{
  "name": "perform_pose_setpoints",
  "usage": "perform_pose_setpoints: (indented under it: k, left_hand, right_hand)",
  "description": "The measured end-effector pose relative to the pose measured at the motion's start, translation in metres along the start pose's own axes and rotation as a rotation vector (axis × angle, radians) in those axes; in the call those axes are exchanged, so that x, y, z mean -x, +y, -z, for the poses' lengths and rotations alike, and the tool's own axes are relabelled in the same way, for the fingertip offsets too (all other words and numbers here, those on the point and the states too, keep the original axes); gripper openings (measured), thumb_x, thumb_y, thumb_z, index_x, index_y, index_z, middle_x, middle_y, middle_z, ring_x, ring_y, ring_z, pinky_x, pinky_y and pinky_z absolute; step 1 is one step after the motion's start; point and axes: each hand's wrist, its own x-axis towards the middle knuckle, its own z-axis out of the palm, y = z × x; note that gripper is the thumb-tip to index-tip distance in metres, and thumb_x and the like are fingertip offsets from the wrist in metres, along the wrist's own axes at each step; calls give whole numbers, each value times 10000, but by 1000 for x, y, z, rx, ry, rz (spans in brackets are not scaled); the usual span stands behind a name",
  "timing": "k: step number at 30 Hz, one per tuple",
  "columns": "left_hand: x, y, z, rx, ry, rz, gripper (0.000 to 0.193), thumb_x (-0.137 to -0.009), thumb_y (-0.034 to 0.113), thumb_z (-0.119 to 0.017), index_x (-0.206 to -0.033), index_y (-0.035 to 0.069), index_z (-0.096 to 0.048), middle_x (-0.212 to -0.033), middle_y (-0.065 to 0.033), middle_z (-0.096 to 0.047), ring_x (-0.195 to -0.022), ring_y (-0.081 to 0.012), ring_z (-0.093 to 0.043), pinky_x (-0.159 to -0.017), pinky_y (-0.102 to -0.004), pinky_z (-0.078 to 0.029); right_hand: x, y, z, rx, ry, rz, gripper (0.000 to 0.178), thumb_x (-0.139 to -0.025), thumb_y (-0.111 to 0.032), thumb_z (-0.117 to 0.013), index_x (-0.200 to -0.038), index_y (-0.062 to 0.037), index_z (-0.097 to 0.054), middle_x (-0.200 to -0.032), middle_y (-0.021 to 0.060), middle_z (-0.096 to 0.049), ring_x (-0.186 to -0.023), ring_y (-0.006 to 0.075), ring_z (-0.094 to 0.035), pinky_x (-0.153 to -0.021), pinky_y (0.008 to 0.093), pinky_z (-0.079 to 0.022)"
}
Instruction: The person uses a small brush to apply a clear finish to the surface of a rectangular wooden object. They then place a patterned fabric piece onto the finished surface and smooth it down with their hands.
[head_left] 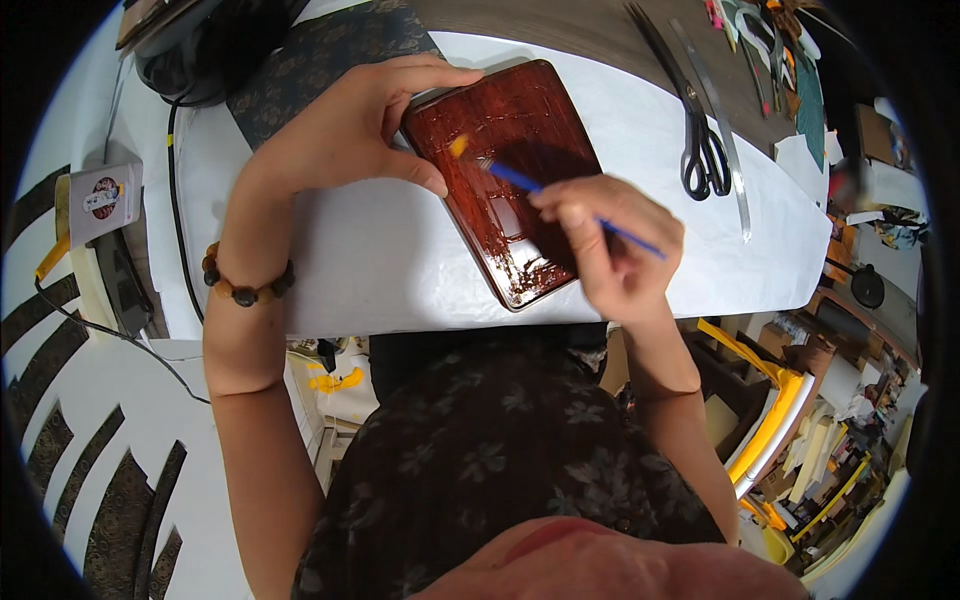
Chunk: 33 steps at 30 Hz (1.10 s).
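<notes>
A glossy red-brown rectangular wooden board (545, 105) with rounded corners lies tilted on the white sheet. Wet-looking shine and streaks cover its face, thickest toward the near end. My left hand (370, 125) steadies it, the thumb against its left side and the fingers at its far left corner. Pinched in my right hand (622, 240) is a thin blue-handled paintbrush (515, 179). The brush's yellowish tip points to the board's upper left and is at or just over the surface; contact cannot be made out. My right hand's shadow darkens the board's middle.
White paper (370, 270) covers the table's near part. Black-handled scissors (706, 160) and a metal ruler (735, 190) lie to the right. Dark patterned cloth (325, 65) sits at the far left, near a black cable (173, 210). Assorted tools stand at the far right.
</notes>
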Motion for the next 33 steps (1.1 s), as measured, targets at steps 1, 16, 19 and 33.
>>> perform_pose_setpoints:
  k: [1,16,19,33]
  left_hand:
    - [0,-1,-1,19,4,3,929,-626,153,-945,-1464,146,-544,-1138,47,-564,-717,-26,-452,-566,-186,-375]
    - [2,8,3,-46,-3,89,910,-618,91,-941,-1445,131,-564,-1307,21,-561,-769,-36,-466,-624,-191,-419]
    - [3,5,2,-52,2,80,910,-620,88,-939,-1447,132,-562,-1305,22,-561,-769,-36,-468,-628,-190,-415]
    - [2,10,2,-113,14,71,957,-550,136,-966,-1428,151,-584,-1199,24,-589,-690,-54,-432,-585,-210,-408]
  right_hand:
    - [0,-4,3,21,-42,-7,104,-934,-28,-652,-917,21,-742,-878,121,-753,-732,186,-703,-679,280,-567]
    - [4,10,4,-96,63,-76,151,-980,-62,-623,-930,21,-738,-890,128,-754,-787,174,-709,-719,281,-579]
    - [-1,9,3,-139,110,-74,144,-977,-73,-636,-938,14,-745,-893,131,-753,-737,166,-701,-672,274,-575]
    - [46,25,2,-444,756,-138,230,-1071,-152,-492,-1138,42,-594,-1044,188,-686,-1026,250,-661,-1003,419,-454]
